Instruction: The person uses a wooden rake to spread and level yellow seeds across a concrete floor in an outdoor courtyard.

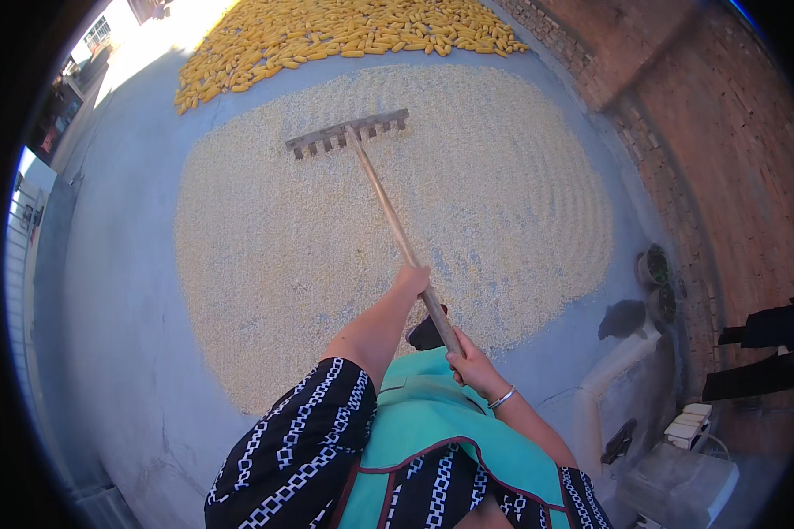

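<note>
A wooden rake slants away from me, its toothed head resting on a broad layer of pale corn kernels. My left hand is wrapped round the handle about midway along the visible pole. Lower down, close to my green apron, my right hand grips the handle near its end; a bracelet circles that wrist. Curved furrows mark the kernels on the right side. A dark shoe shows beside the handle, partly covered by it.
Yellow corn cobs lie thickly at the far end of the grey concrete floor. A brick wall runs along the right. Potted plants, dark hanging clothes and a whitish machine-like box stand or hang at the right.
</note>
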Demonstrator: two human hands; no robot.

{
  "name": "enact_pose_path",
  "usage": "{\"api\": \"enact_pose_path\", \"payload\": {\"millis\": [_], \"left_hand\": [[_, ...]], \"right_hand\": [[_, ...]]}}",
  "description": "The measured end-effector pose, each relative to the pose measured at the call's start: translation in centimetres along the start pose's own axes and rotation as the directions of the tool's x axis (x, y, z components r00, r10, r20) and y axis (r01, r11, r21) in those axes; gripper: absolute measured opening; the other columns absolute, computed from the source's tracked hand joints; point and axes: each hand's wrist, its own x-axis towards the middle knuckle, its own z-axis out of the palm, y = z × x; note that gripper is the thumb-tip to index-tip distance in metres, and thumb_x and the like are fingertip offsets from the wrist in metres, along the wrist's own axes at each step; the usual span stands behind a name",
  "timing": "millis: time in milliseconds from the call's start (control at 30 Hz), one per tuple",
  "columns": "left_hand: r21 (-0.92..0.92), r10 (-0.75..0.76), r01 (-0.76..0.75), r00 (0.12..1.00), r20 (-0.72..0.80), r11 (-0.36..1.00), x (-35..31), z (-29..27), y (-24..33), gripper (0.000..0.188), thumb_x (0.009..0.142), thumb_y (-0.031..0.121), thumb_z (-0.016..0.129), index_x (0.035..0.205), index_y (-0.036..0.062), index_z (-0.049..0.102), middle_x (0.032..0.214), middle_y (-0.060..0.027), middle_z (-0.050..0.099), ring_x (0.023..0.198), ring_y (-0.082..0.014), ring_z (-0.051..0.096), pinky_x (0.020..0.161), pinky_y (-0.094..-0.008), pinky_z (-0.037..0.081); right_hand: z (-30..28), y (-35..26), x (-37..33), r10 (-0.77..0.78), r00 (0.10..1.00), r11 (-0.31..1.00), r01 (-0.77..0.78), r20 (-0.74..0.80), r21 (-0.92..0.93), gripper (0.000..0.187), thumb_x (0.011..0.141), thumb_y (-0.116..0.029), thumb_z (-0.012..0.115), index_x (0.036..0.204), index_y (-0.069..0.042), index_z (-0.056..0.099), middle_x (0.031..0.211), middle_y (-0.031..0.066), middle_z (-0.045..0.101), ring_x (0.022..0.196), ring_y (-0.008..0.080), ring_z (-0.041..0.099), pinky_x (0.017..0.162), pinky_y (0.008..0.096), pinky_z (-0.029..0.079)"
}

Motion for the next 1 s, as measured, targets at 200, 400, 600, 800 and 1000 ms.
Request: {"api": "enact_pose_path", "payload": {"millis": [200, 400, 600, 800, 1000], "left_hand": [[0.066, 0.018, -0.019, 1.0, 0.018, 0.998, -11.6, 0.7, -8.6, 0.031, 0.073, 0.018, 0.053, 0.091, -0.0057, 0.047, 0.076, -0.0129, 0.054, 0.058, -0.0214, 0.057, 0.045, -0.0329, 0.046], [0.104, 0.033, -0.035, 0.999, 0.018, 0.994, -18.2, 5.4, -23.4, 0.035, 0.072, 0.023, 0.055, 0.087, -0.0083, 0.05, 0.076, -0.016, 0.056, 0.061, -0.0244, 0.058, 0.045, -0.0335, 0.048], [0.089, 0.001, -0.007, 0.998, 0.062, 0.996, -27.8, 11.4, -38.1, 0.036, 0.074, 0.025, 0.054, 0.088, -0.0076, 0.05, 0.079, -0.0146, 0.056, 0.062, -0.023, 0.058, 0.047, -0.0332, 0.049], [0.037, -0.1, 0.095, 0.976, 0.191, 0.995, -40.6, 16.4, -46.9, 0.034, 0.076, 0.024, 0.051, 0.09, -0.0065, 0.05, 0.08, -0.0146, 0.054, 0.064, -0.0222, 0.057, 0.049, -0.0343, 0.05], [-0.284, -0.234, 0.297, 0.943, 0.235, 0.912, -44.4, 17.4, -54.9, 0.022, 0.075, 0.016, 0.052, 0.083, -0.0044, 0.048, 0.072, -0.0113, 0.052, 0.059, -0.0203, 0.055, 0.049, -0.0317, 0.05]], "right_hand": [[2.6, 9.1, -14.5, 0.032, 0.999, 0.999, -0.031, -0.026, 0.023, 0.057, 0.079, -0.011, 0.044, 0.129, -0.012, 0.017, 0.065, 0.001, 0.042, 0.045, 0.0078, 0.039, 0.04, 0.0215, 0.035], [4.1, 21.2, -30.6, 0.096, 0.99, 0.995, -0.098, -0.101, -0.011, 0.054, 0.079, -0.011, 0.045, 0.128, -0.011, 0.022, 0.066, -0.001, 0.042, 0.047, 0.0054, 0.039, 0.042, 0.0197, 0.035], [4.0, 35.5, -46.9, 0.136, 0.971, 0.99, -0.125, -0.195, 0.068, 0.053, 0.077, -0.011, 0.048, 0.126, -0.009, 0.028, 0.067, -0.0026, 0.041, 0.049, 0.0043, 0.037, 0.044, 0.0179, 0.035], [5.2, 43.6, -64.0, 0.193, 0.947, 0.975, -0.156, -0.257, 0.155, 0.053, 0.075, -0.008, 0.049, 0.125, -0.008, 0.03, 0.067, -0.0026, 0.042, 0.049, 0.0038, 0.037, 0.044, 0.0175, 0.033], [9.4, 49.9, -78.0, 0.33, 0.87, 0.919, -0.208, -0.366, 0.334, 0.052, 0.073, -0.004, 0.05, 0.122, -0.002, 0.034, 0.065, -0.0008, 0.046, 0.048, 0.0047, 0.037, 0.043, 0.0177, 0.033]]}}
